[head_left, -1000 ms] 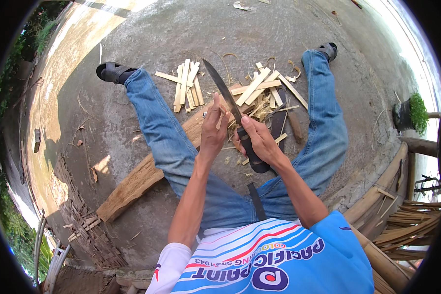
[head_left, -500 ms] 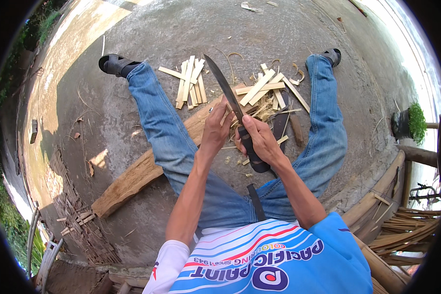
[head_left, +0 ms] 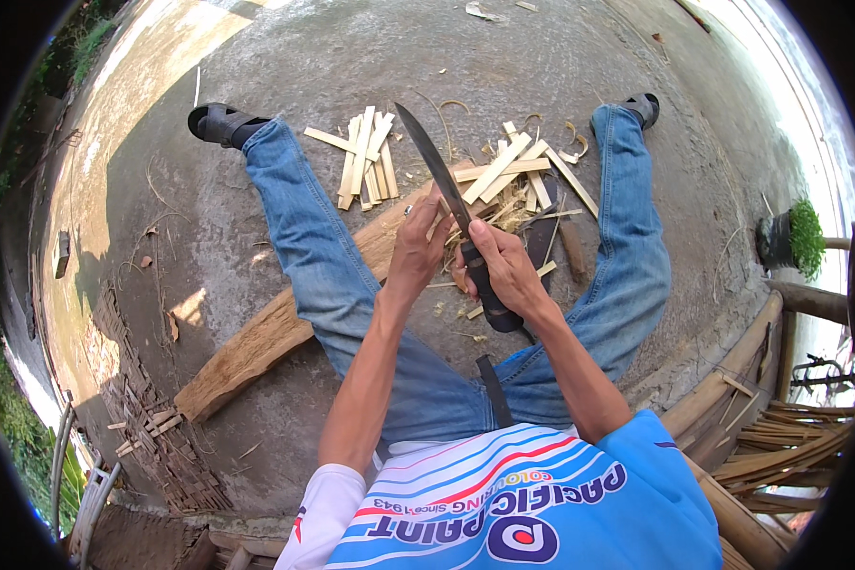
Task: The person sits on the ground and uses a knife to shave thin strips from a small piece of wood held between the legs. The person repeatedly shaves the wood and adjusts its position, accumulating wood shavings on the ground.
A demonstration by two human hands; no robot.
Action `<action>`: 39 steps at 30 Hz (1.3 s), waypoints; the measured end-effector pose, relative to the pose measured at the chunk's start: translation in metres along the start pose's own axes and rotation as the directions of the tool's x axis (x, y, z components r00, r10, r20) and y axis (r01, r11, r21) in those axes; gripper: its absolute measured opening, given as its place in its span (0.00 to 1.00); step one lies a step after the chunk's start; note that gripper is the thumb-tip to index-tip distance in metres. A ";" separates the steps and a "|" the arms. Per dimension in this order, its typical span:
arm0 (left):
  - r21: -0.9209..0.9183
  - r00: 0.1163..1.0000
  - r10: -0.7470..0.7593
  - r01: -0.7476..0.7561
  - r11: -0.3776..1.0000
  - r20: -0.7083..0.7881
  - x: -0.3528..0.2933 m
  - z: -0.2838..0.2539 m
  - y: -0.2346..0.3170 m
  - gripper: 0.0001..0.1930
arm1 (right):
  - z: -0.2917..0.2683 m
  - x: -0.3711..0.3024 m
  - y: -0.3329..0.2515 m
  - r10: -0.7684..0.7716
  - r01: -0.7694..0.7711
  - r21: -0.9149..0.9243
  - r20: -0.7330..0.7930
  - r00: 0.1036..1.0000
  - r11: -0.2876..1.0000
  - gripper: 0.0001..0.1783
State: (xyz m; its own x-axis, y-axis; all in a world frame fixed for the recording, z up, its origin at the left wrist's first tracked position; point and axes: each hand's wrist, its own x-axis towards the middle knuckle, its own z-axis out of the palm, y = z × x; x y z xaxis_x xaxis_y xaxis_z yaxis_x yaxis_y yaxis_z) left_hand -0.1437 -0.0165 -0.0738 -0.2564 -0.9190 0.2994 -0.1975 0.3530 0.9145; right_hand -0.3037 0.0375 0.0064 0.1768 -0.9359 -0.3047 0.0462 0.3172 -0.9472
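A machete (head_left: 431,155) with a long dark blade and a black handle points away from me, tilted to the left. My right hand (head_left: 506,273) is closed round it where the handle meets the blade, thumb along the side. My left hand (head_left: 415,249) is beside the blade's lower part, its fingers bent and pressed together. What those fingers pinch, if anything, is hidden behind the blade. Beyond both hands lie a fan of pale wood strips (head_left: 361,157) to the left and a crossed heap of strips (head_left: 508,171) to the right, with shavings beneath.
A long rough timber (head_left: 247,356) runs slantwise under my left leg (head_left: 313,228). Between my legs lie a dark flat piece (head_left: 541,237) and a short brown stick (head_left: 574,249). A potted plant (head_left: 806,237) and wooden poles (head_left: 722,380) stand at the right.
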 end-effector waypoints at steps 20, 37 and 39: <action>0.117 0.995 -0.078 0.071 0.991 0.057 0.001 -0.007 0.010 0.28 | 0.005 -0.003 -0.005 -0.010 0.004 -0.164 -0.036 0.999 0.986 0.26; 0.125 0.993 -0.120 0.117 0.985 0.020 0.003 0.000 0.017 0.26 | 0.000 -0.002 0.002 -0.007 0.002 -0.110 -0.044 0.999 0.994 0.29; 0.147 0.995 -0.102 0.099 0.984 0.009 0.004 -0.001 0.018 0.25 | -0.003 -0.001 0.002 0.009 -0.013 -0.121 -0.032 0.999 0.993 0.29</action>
State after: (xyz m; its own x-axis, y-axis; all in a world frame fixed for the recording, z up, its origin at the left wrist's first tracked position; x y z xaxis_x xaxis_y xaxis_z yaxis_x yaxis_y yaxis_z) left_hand -0.1474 -0.0136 -0.0555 -0.2431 -0.9486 0.2026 -0.3592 0.2820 0.8896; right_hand -0.3065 0.0384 0.0043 0.1452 -0.9373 -0.3168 -0.0752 0.3088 -0.9482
